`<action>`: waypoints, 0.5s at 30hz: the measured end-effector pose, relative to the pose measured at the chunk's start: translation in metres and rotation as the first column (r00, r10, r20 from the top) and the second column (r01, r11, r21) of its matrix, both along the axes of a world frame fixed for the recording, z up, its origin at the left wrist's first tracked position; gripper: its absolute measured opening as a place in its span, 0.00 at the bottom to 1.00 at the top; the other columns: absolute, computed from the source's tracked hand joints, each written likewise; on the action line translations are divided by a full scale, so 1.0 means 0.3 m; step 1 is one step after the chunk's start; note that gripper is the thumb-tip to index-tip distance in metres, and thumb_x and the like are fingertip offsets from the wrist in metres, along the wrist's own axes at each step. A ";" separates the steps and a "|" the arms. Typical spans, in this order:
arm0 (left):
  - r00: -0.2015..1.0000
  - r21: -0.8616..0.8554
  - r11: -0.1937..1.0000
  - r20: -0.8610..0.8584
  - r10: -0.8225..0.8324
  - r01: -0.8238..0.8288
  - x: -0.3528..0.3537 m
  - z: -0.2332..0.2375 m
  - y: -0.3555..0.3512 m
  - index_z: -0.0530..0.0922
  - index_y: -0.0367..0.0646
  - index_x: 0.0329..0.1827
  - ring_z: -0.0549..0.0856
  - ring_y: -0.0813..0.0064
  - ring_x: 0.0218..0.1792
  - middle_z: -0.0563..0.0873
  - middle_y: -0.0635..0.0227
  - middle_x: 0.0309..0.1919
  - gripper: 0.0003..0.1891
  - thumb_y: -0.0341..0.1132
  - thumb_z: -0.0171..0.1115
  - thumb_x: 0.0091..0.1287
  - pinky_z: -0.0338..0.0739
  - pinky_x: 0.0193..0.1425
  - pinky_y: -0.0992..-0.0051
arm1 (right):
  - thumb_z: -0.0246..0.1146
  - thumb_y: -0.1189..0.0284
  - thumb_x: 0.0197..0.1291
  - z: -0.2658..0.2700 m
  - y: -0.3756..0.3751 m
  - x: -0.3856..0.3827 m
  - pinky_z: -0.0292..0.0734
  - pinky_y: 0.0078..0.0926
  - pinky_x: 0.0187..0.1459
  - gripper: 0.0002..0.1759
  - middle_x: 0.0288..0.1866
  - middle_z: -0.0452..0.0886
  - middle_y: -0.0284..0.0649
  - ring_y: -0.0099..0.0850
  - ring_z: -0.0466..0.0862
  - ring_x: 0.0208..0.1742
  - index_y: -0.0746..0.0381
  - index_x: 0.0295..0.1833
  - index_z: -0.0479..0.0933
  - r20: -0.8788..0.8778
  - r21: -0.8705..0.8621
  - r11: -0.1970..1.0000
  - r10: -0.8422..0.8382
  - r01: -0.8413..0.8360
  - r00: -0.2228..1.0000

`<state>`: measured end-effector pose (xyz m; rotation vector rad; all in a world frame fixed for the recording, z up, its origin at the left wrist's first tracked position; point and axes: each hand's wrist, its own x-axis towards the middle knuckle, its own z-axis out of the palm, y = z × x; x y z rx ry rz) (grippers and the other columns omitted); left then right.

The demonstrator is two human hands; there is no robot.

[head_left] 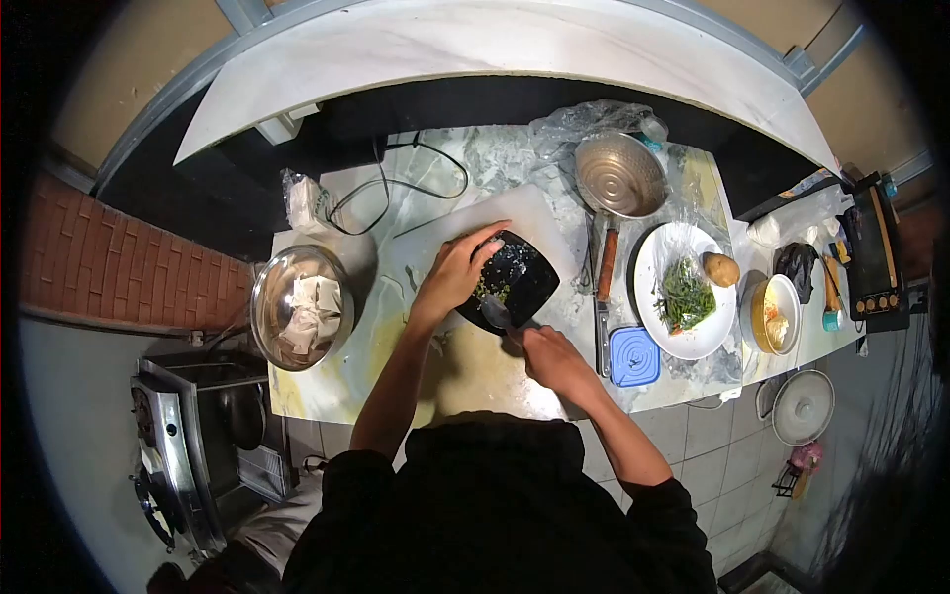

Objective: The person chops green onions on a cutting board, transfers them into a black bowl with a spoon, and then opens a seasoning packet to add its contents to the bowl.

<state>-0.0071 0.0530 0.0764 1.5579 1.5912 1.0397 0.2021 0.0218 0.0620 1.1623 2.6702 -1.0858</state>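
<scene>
A black square bowl [534, 287] sits partly over a white cutting board [534, 213], with small greenish-yellow bits and pale specks inside. My left hand [455, 272] grips the bowl's left side, its fingers reaching over the far rim. In my right hand [556, 358] is a metal spoon [495, 311], its tip down in the bowl among the bits at the near left. The fingers of the right hand are wrapped round the spoon's handle, which they mostly hide.
At left stands a metal bowl [260, 309] of white blocks [317, 309]. To the right are a saucepan [623, 176], a knife [603, 337], a blue lid [634, 356], and a white plate [685, 344] with bagged greens [687, 300] and a round brown item [720, 269]. A cable [435, 198] lies behind.
</scene>
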 end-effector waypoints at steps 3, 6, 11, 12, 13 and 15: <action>0.999 0.059 0.997 -0.017 -0.041 0.042 -0.007 -0.006 0.006 0.74 0.45 0.60 0.79 0.57 0.55 0.80 0.54 0.53 0.17 0.34 0.51 0.70 0.70 0.59 0.68 | 0.53 0.83 0.48 0.028 0.010 -0.016 0.72 0.45 0.47 0.22 0.39 0.77 0.57 0.52 0.77 0.44 0.68 0.54 0.71 0.077 0.011 0.995 0.101 -0.102 0.992; 0.998 0.048 0.997 -0.025 -0.063 0.064 -0.012 -0.001 0.008 0.74 0.42 0.60 0.80 0.58 0.54 0.81 0.54 0.52 0.17 0.34 0.51 0.70 0.70 0.59 0.69 | 0.53 0.83 0.49 0.044 0.023 -0.027 0.72 0.45 0.46 0.23 0.39 0.77 0.56 0.52 0.77 0.44 0.69 0.54 0.71 0.110 0.013 0.993 0.112 -0.114 0.988; 0.998 0.098 0.993 0.023 -0.066 0.063 -0.017 -0.014 0.012 0.75 0.44 0.58 0.80 0.56 0.53 0.81 0.54 0.51 0.16 0.38 0.52 0.70 0.71 0.58 0.68 | 0.53 0.84 0.46 0.037 0.041 0.001 0.72 0.42 0.44 0.27 0.38 0.77 0.53 0.50 0.77 0.42 0.68 0.58 0.70 -0.057 -0.124 0.991 0.035 -0.042 0.998; 0.999 0.102 0.994 0.015 -0.044 0.043 -0.019 -0.012 0.011 0.75 0.44 0.59 0.80 0.56 0.54 0.81 0.53 0.51 0.17 0.38 0.52 0.70 0.71 0.59 0.68 | 0.53 0.85 0.46 0.050 0.049 0.000 0.72 0.40 0.44 0.29 0.37 0.77 0.52 0.49 0.77 0.41 0.68 0.59 0.70 -0.117 -0.219 0.976 -0.025 -0.001 0.993; 1.000 0.101 0.995 0.011 -0.023 0.022 -0.019 -0.013 0.005 0.74 0.44 0.59 0.80 0.56 0.54 0.81 0.53 0.51 0.17 0.39 0.51 0.70 0.71 0.59 0.68 | 0.53 0.85 0.46 0.050 0.040 0.002 0.72 0.40 0.44 0.29 0.37 0.77 0.52 0.49 0.77 0.41 0.68 0.59 0.70 -0.115 -0.217 0.976 -0.021 -0.004 0.993; 0.999 0.064 0.998 0.040 -0.002 -0.001 -0.015 -0.005 -0.008 0.74 0.44 0.59 0.79 0.56 0.54 0.81 0.53 0.52 0.17 0.39 0.51 0.71 0.71 0.59 0.68 | 0.53 0.86 0.44 0.042 0.003 0.008 0.72 0.39 0.44 0.31 0.36 0.76 0.54 0.48 0.76 0.40 0.68 0.60 0.70 -0.141 -0.152 0.974 -0.190 0.169 0.971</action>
